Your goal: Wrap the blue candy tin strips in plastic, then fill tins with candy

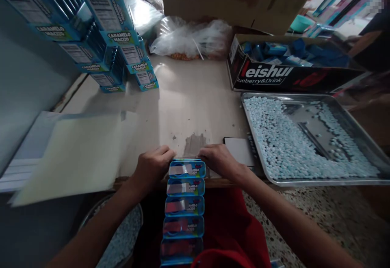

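Note:
A column of joined blue candy packs [184, 206] with clear windows hangs over the table's front edge, down toward my red clothing. My left hand [156, 163] has its fingers closed at the upper left corner of the top pack. At the upper right corner, my right hand [217, 158] grips the same column with bent fingers. The top pack lies between both hands at the table edge. My fingertips are partly hidden, and the lowest packs look dark.
At right a metal tray [317, 182] holds pale blue candies, behind it a black box [265, 75] of blue packs. Stacked blue boxes [112, 20] stand back left, above paper sheets [76, 154]. A bucket [140, 219] sits below left; a person's arm [365, 42] shows far right.

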Demonstrator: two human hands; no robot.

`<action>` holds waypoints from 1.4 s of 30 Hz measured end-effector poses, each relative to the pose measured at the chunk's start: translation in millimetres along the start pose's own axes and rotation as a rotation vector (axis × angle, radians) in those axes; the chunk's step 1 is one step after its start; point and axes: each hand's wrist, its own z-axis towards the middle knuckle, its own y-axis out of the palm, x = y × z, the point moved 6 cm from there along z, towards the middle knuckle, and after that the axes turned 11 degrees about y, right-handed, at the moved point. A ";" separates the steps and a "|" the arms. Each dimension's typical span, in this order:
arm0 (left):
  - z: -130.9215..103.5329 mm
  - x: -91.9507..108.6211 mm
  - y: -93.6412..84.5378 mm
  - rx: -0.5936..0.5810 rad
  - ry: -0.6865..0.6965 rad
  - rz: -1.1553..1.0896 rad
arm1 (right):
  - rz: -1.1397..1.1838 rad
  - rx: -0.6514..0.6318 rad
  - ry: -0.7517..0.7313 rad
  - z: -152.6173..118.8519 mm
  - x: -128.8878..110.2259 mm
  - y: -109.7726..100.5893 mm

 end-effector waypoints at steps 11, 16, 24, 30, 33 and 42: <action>-3.4 21.3 -69.2 0.198 -0.201 0.004 | 0.580 -0.219 0.209 -6.5 -19.8 -59.4; -19.7 35.3 -73.2 0.406 -0.450 -0.104 | 0.359 0.236 0.262 -40.1 -49.3 -93.8; -23.4 53.7 -72.0 0.644 -0.382 -0.069 | 0.075 0.832 0.128 -96.6 -84.3 -73.0; -25.3 53.7 -67.1 0.754 -0.370 -0.094 | -0.029 0.896 -0.040 -111.2 -82.6 -58.5; -24.7 51.7 -62.9 0.762 -0.334 -0.108 | -0.044 0.892 -0.052 -111.2 -81.6 -55.8; -19.6 40.0 -58.1 0.869 -0.509 -0.355 | -0.017 0.884 0.023 -100.2 -85.9 -54.7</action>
